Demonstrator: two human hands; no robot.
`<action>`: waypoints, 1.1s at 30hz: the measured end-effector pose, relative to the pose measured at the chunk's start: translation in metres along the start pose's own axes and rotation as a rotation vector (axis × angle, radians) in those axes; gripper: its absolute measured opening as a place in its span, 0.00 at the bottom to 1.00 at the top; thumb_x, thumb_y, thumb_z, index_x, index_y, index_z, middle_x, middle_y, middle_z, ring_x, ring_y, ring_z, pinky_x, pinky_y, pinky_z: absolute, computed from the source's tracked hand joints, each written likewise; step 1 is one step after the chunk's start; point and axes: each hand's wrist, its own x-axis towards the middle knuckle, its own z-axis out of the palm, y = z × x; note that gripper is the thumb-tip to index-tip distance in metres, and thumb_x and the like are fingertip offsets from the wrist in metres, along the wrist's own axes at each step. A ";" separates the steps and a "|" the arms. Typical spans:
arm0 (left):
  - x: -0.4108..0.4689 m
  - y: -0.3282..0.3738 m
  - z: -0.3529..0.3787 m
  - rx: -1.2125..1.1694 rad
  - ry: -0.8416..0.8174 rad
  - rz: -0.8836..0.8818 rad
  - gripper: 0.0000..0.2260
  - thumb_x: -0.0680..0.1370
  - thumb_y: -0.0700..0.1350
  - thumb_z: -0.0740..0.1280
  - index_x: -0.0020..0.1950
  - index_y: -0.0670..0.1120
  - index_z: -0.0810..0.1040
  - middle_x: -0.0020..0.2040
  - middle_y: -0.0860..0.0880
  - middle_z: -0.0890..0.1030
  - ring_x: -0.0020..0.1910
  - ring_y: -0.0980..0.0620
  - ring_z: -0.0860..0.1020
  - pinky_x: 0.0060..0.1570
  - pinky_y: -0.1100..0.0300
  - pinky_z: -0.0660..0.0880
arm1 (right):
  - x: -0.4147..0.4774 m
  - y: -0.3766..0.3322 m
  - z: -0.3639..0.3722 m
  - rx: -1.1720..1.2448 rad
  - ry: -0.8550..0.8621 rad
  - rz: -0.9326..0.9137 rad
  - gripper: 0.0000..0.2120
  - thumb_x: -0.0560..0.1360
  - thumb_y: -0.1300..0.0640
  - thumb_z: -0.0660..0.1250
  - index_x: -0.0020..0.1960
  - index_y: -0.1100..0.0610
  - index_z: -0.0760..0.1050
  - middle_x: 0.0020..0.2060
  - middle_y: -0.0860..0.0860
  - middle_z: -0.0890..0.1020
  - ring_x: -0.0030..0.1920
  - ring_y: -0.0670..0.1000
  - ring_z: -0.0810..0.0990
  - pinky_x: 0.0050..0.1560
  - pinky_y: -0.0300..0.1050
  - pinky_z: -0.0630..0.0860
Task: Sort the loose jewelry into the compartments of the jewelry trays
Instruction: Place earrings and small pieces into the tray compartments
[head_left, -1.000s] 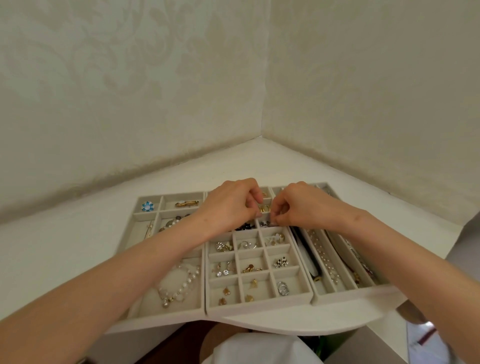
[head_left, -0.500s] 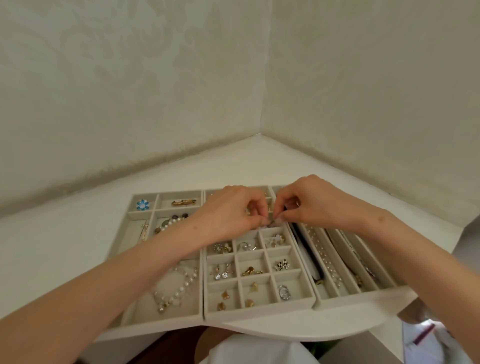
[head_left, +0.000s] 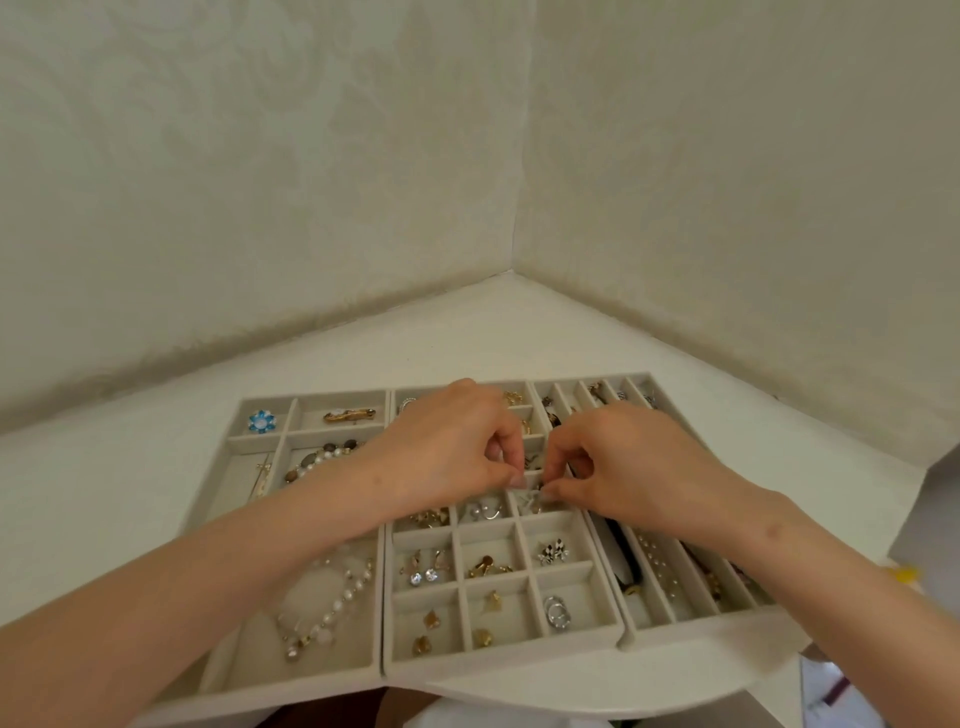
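Three beige jewelry trays lie side by side on a white corner table. The middle tray (head_left: 501, 657) has small square compartments with earrings and rings. My left hand (head_left: 452, 447) and my right hand (head_left: 618, 462) meet above its right column, fingertips almost touching. Both pinch a small pale jewelry piece (head_left: 531, 493) over a compartment there; its shape is mostly hidden by the fingers. The left tray (head_left: 291, 675) holds a pearl necklace (head_left: 332, 608) and a blue flower brooch (head_left: 261, 421). The right tray (head_left: 691, 631) has long narrow slots with chains.
Two cream walls meet in a corner behind the white table (head_left: 493, 332). The trays reach the table's rounded front edge (head_left: 571, 701). A white object (head_left: 930, 525) stands at the right edge. White cloth shows below the table.
Both hands have shifted slightly nearer to me along the middle tray, from its back rows toward the middle rows, still pinching together. The view has tilted a little.
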 end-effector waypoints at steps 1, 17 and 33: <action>0.000 0.001 0.000 0.002 -0.013 0.001 0.03 0.71 0.51 0.71 0.39 0.54 0.80 0.36 0.57 0.75 0.41 0.59 0.72 0.44 0.60 0.72 | 0.000 -0.001 0.001 -0.001 -0.003 -0.002 0.05 0.72 0.45 0.68 0.44 0.45 0.78 0.29 0.41 0.68 0.31 0.39 0.65 0.31 0.32 0.58; 0.003 0.004 -0.004 0.039 -0.059 0.013 0.04 0.72 0.52 0.71 0.38 0.55 0.78 0.36 0.57 0.74 0.39 0.60 0.71 0.41 0.61 0.71 | 0.003 -0.011 -0.003 0.134 -0.004 0.118 0.08 0.71 0.47 0.70 0.35 0.47 0.77 0.29 0.43 0.77 0.33 0.41 0.74 0.33 0.37 0.65; -0.003 0.011 -0.005 0.149 -0.169 0.090 0.13 0.76 0.43 0.61 0.53 0.55 0.81 0.47 0.48 0.74 0.50 0.53 0.69 0.42 0.65 0.62 | 0.002 -0.001 -0.011 0.039 -0.125 -0.030 0.14 0.72 0.59 0.62 0.49 0.46 0.83 0.30 0.41 0.70 0.32 0.40 0.69 0.32 0.32 0.62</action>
